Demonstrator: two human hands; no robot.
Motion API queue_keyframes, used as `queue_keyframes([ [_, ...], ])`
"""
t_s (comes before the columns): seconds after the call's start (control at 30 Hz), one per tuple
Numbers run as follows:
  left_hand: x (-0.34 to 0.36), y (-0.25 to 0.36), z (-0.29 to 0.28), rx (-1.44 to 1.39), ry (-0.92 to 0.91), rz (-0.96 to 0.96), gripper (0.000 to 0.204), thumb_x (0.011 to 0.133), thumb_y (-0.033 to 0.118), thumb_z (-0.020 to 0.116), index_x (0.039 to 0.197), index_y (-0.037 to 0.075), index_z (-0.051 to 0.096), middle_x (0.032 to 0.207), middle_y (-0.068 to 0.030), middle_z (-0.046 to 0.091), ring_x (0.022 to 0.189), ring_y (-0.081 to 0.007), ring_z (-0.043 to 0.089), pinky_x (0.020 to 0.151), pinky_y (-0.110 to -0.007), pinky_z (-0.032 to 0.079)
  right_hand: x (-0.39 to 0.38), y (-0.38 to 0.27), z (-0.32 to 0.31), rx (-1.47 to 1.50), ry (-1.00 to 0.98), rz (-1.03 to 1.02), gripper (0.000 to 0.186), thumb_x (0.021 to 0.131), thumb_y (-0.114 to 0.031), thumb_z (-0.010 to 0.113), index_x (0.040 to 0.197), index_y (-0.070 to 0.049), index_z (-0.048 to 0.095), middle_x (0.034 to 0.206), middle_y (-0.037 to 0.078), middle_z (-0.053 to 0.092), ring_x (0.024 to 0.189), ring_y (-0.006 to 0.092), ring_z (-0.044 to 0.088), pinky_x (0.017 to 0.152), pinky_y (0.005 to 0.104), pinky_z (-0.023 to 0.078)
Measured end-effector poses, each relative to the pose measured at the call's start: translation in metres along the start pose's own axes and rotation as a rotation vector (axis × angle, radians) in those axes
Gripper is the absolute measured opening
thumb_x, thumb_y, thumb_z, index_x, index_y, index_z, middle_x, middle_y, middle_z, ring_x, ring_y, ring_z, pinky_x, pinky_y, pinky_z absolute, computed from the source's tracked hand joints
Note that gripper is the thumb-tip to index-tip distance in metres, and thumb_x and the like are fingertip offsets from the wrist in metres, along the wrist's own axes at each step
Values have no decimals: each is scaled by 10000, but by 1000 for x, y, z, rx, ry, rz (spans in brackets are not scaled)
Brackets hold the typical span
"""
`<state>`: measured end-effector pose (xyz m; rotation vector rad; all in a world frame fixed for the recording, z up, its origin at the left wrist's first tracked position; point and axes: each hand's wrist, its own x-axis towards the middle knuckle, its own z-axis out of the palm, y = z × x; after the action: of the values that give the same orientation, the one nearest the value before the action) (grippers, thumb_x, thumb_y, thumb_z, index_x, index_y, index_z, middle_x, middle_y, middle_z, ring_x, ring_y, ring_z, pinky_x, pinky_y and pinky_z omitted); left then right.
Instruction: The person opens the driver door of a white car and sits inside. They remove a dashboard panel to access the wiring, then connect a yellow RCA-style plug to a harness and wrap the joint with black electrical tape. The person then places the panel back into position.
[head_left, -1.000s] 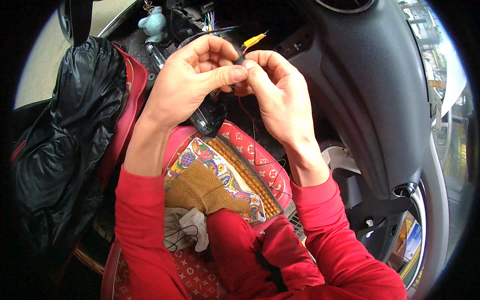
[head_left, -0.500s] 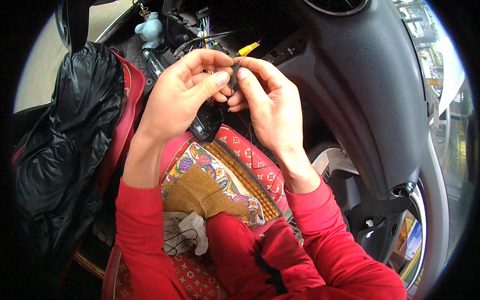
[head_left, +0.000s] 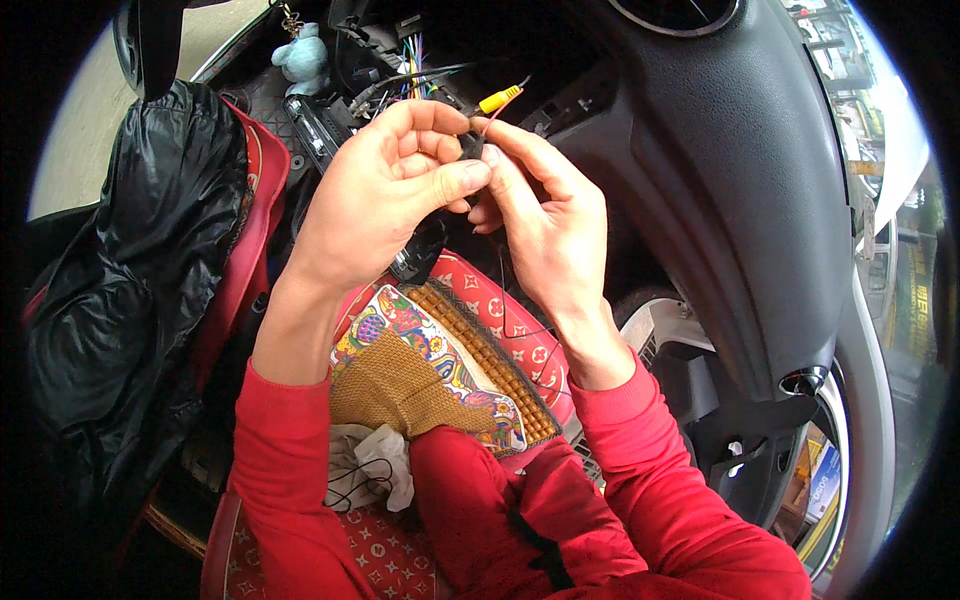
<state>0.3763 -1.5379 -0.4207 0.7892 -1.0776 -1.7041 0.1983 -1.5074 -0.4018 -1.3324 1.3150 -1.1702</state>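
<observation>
Both hands meet in front of the opened dashboard (head_left: 700, 180). The left hand (head_left: 375, 200) curls around a small dark connector (head_left: 470, 140), thumb pressed toward the fingertips, and the right hand (head_left: 545, 230) pinches the same piece from the other side with thumb and forefinger, so the two sets of fingertips touch over it. A yellow plug (head_left: 497, 99) sticks out just above the fingers, and a thin dark wire (head_left: 503, 290) trails down from the pinch past the right palm toward the lap.

To handle this well, I judge the grip should stay close to the connector body, not on the wire (thin leads tear easily), with the pull or push kept straight along the plug.

The only container-like space is the open cavity in the dashboard (head_left: 400, 60): it holds a bundle of coloured wires (head_left: 415, 55) and black cables. A light-blue plush toy (head_left: 303, 58) hangs beside it. A black jacket (head_left: 130, 280) lies on the seat to the left.
</observation>
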Motion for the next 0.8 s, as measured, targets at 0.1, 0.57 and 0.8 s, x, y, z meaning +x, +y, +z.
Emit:
queue_keyframes([
  [0.1, 0, 1, -2, -36, 4, -27, 352, 1011, 30, 775, 1304, -46, 595, 1070, -93, 729, 957, -127, 735, 860, -260, 617, 0, 1, -6, -32, -42, -28, 281, 1105, -82, 666, 1367, -3, 730, 985, 49, 759, 764, 74, 691, 681, 229, 592],
  [0.57, -12, 10, 16, 50, 103, -79, 167, 1005, 26, 770, 1128, -56, 694, 1015, -108, 781, 954, -137, 766, 883, -259, 622, 5, -22, -18, 270, -145, 282, 257, 1087, -169, 716, 1273, 8, 730, 971, 45, 749, 816, 83, 692, 693, 236, 591],
  [0.8, -21, 18, 26, 84, 196, -31, 114, 1026, 2, 739, 1110, -63, 697, 981, -109, 792, 917, -126, 766, 869, -253, 625, 6, -24, -14, 325, -108, 260, 211, 1074, -160, 736, 1207, 0, 708, 1002, 75, 764, 869, 127, 750, 787, 280, 647],
])
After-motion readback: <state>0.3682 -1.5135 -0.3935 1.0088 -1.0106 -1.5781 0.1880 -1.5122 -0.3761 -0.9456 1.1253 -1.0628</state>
